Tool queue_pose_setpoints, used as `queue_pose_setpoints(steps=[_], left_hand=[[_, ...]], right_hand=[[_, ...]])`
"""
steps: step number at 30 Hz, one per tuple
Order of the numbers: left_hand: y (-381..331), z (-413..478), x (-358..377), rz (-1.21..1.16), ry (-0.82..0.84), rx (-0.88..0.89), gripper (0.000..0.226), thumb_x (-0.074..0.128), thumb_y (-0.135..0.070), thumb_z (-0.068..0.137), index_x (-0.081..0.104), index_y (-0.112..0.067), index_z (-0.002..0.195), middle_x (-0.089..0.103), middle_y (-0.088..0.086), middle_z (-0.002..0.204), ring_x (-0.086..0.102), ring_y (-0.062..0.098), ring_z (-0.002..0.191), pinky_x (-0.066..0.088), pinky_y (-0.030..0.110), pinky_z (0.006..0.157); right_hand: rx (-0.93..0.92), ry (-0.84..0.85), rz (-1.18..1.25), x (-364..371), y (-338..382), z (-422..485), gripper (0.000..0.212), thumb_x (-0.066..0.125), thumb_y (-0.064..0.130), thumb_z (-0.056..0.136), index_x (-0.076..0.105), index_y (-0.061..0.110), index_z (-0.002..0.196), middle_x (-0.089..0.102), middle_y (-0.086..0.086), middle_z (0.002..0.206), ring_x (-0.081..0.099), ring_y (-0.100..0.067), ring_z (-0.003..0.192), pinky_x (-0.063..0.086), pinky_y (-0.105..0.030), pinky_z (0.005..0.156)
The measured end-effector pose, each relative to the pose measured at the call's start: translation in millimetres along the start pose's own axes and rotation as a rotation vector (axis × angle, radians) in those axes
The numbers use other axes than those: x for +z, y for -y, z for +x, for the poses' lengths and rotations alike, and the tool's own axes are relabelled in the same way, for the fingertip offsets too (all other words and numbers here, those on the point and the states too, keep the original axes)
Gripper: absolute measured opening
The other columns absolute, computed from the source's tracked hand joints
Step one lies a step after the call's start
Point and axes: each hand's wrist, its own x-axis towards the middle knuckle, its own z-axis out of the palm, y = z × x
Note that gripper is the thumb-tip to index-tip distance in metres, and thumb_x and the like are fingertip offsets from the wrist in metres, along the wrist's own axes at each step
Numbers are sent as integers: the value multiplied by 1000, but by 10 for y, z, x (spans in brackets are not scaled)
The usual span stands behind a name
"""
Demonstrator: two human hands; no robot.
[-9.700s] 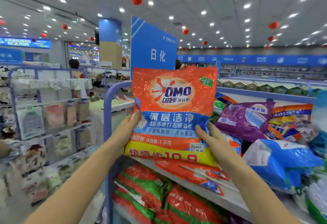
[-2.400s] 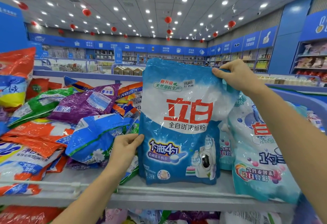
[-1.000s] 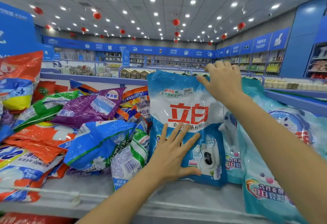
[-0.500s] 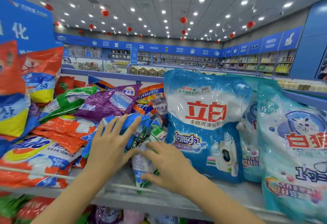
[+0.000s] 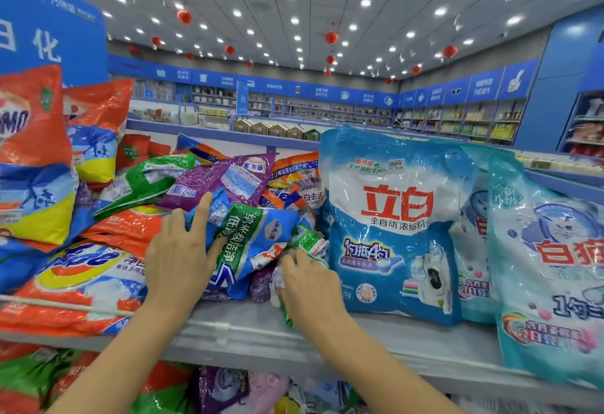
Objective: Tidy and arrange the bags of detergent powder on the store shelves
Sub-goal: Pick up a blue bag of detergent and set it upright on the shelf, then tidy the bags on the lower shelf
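Note:
A pile of detergent bags lies on the grey shelf (image 5: 408,345). My left hand (image 5: 179,260) grips the left edge of a blue-and-green bag (image 5: 258,240) in the middle of the pile, thumb across its front. My right hand (image 5: 307,289) has its fingers curled round the lower end of a small green-and-white bag (image 5: 309,238) right beside it. A tall blue-and-white bag (image 5: 392,217) stands upright just right of my right hand. Pale turquoise bags (image 5: 549,266) stand further right.
Loose purple (image 5: 225,181), green (image 5: 143,184) and orange (image 5: 81,279) bags lie jumbled at left. Orange OMO bags (image 5: 32,138) stand upright at the far left. More bags fill the lower shelf (image 5: 222,387). Store aisles and wall shelving lie beyond.
Both hands have closed on bags in the pile. The blue-and-green bag has tipped up and turned, showing its green band. The tall blue-and-white bag stands where it was set down.

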Motion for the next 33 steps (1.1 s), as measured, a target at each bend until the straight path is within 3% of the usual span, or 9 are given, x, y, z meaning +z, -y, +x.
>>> queue_pose_setpoints(steps=[3, 8, 11, 14, 20, 23, 26, 30, 33], left_hand=[[7, -23, 5, 13, -12, 23, 77, 78, -29, 73, 43, -6, 138, 43, 14, 77, 42, 29, 67, 31, 30, 46], [31, -15, 18, 24, -31, 30, 81, 78, -32, 72, 42, -6, 140, 48, 18, 84, 46, 32, 71, 30, 30, 48], [35, -13, 30, 14, -57, 51, 83, 79, -32, 70, 42, -5, 140, 52, 21, 91, 51, 35, 76, 39, 33, 49], [46, -3, 50, 6, -62, 75, 85, 79, -33, 70, 40, -5, 141, 54, 24, 100, 54, 37, 83, 47, 39, 55], [-171, 41, 8, -108, -104, 296, 87, 77, -21, 63, 38, -14, 140, 50, 17, 130, 42, 33, 122, 29, 51, 101], [-439, 116, -65, -447, -125, 363, 57, 51, -39, 83, 46, -15, 135, 55, 7, 127, 44, 22, 123, 17, 43, 112], [-728, 242, -193, -818, 81, 346, 67, 39, -61, 86, 47, -18, 136, 51, -6, 133, 43, 12, 125, 25, 30, 110], [-1031, 412, -233, -1034, 399, 332, 73, 46, -66, 75, 49, -26, 135, 54, -9, 131, 50, 12, 118, 40, 37, 102], [-1131, 496, -198, -1136, 482, 357, 56, 49, -60, 81, 64, -16, 113, 69, -1, 101, 65, 15, 86, 54, 38, 77]], right_hand=[[57, -44, 161, -19, -147, 33, 31, 54, 27, 92, 49, 14, 119, 55, -3, 119, 60, -28, 101, 45, -35, 72], [301, -193, 795, -254, -404, 66, 22, 65, 23, 86, 66, 15, 106, 68, -2, 103, 63, -17, 92, 48, -30, 84], [427, -230, 1179, -408, -550, 34, 10, 62, 12, 88, 66, 21, 89, 70, -7, 100, 68, -16, 82, 58, -37, 76], [537, -257, 1517, -520, -674, -16, 13, 51, 13, 94, 64, 13, 97, 70, -5, 88, 68, -11, 66, 58, -30, 56], [609, -329, 2096, -600, -963, -114, 22, 44, 11, 95, 64, 7, 86, 70, -5, 68, 65, -13, 55, 54, -25, 48], [528, -323, 2244, -604, -1010, -196, 14, 82, 18, 59, 76, 9, 68, 72, -10, 74, 69, -17, 61, 55, -28, 49], [466, -264, 2292, -535, -1090, -255, 61, 97, 23, 15, 77, 8, 71, 72, -13, 80, 71, -20, 67, 56, -31, 53], [501, -173, 2244, -506, -1149, -294, 65, 97, 27, 15, 77, 9, 74, 72, -13, 83, 70, -21, 70, 59, -33, 60], [457, -87, 2210, -489, -1229, -353, 42, 91, 27, 45, 77, 12, 82, 72, -11, 89, 70, -21, 76, 59, -34, 68]])
